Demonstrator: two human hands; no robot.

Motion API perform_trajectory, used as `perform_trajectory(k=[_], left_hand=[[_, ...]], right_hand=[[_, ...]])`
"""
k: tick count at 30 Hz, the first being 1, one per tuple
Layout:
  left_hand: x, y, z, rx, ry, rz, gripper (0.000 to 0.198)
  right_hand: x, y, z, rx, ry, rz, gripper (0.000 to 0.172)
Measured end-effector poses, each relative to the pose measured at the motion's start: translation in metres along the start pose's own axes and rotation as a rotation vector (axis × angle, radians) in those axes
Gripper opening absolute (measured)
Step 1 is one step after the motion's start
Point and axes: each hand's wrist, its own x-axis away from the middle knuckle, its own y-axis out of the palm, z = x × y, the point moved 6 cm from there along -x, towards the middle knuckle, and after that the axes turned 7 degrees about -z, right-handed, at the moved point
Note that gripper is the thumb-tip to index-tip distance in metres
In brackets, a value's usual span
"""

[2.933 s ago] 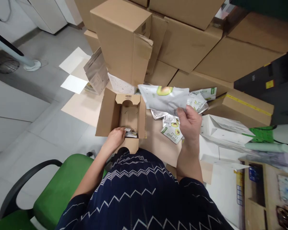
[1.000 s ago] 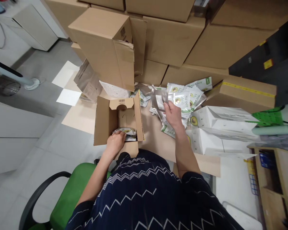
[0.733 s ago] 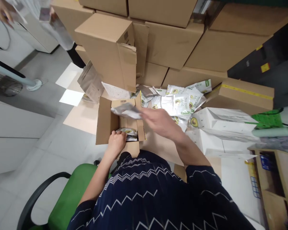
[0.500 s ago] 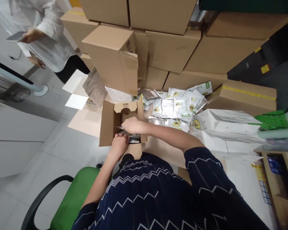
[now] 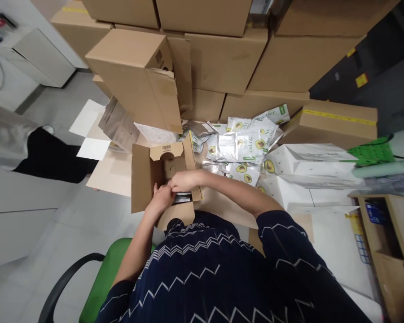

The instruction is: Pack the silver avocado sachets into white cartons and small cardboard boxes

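An open cardboard box [image 5: 141, 179] stands at the table's near edge with its flaps spread. Both hands reach into it. My left hand [image 5: 162, 197] is over the near left part, fingers bent down and closed. My right hand [image 5: 184, 181] comes in from the right, its fingers closed and pointing down beside the left fingertips. What lies between the fingers is hidden. Silvery flat packets [image 5: 182, 198] show in the box under the right hand. To the right of the box lies a pile of white pouches [image 5: 252, 143] with avocado pictures.
Large cardboard boxes [image 5: 218, 63] are stacked behind the table, and a tall carton [image 5: 131, 67] stands behind the open box. White packages [image 5: 316, 163] lie at the right. A green chair [image 5: 111, 264] is at the lower left. Another person's dark-clothed leg [image 5: 50, 157] shows at the left.
The view has shifted. My right hand has come down nearer to my left hand inside the box. The other person has moved nearer along the left side.
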Motion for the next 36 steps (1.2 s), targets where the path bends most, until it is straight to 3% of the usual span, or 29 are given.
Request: perform_trajectory(k=[1, 2, 4, 6, 7, 8, 10, 12, 16, 19, 22, 25, 28, 31, 36], left_hand=[[-0.001, 0.000, 0.001, -0.018, 0.006, -0.031, 0.045], [-0.001, 0.000, 0.003, -0.035, 0.015, -0.054, 0.046], [-0.001, -0.001, 0.008, -0.064, 0.042, -0.083, 0.049], [-0.001, -0.001, 0.013, -0.087, 0.062, -0.093, 0.049], [-0.001, -0.001, 0.015, -0.095, 0.066, -0.094, 0.049], [-0.002, 0.000, 0.016, -0.099, 0.067, -0.090, 0.048], [-0.003, 0.001, 0.017, -0.094, 0.065, -0.080, 0.046], [-0.004, 0.003, 0.018, -0.075, 0.079, -0.074, 0.045], [-0.002, 0.004, 0.021, -0.057, 0.104, -0.067, 0.045], [-0.001, 0.004, 0.021, -0.080, 0.082, -0.074, 0.043], [0.000, 0.004, 0.022, -0.088, 0.069, -0.066, 0.042], [0.000, 0.004, 0.022, -0.090, 0.073, -0.062, 0.042], [0.001, 0.004, 0.022, -0.096, 0.067, -0.073, 0.042], [0.002, 0.003, 0.022, -0.100, 0.056, -0.079, 0.042], [0.001, 0.005, 0.021, -0.101, 0.058, -0.066, 0.046]], right_hand=[[0.020, -0.010, -0.006, -0.009, -0.077, -0.033, 0.007], [0.043, -0.027, -0.008, -0.068, -0.172, 0.019, 0.012], [0.092, -0.070, 0.017, -0.262, -0.179, 0.332, 0.030], [0.148, -0.110, 0.072, -0.259, 0.017, 0.810, 0.029], [0.173, -0.121, 0.104, -0.223, 0.172, 0.985, 0.027], [0.192, -0.125, 0.136, -0.176, 0.342, 1.076, 0.024], [0.215, -0.125, 0.189, -0.030, 0.625, 1.119, 0.019], [0.225, -0.119, 0.224, 0.115, 0.818, 1.128, 0.023], [0.227, -0.104, 0.257, 0.127, 1.112, 1.177, 0.060], [0.225, -0.099, 0.267, 0.009, 1.169, 1.240, 0.075], [0.222, -0.100, 0.272, -0.056, 1.086, 1.260, 0.065], [0.221, -0.100, 0.269, -0.084, 0.979, 1.184, 0.035], [0.227, -0.106, 0.236, 0.003, 0.786, 1.282, 0.027], [0.237, -0.112, 0.167, 0.151, 0.446, 1.426, 0.027], [0.230, -0.101, 0.038, 0.133, -0.074, 1.398, 0.028]])
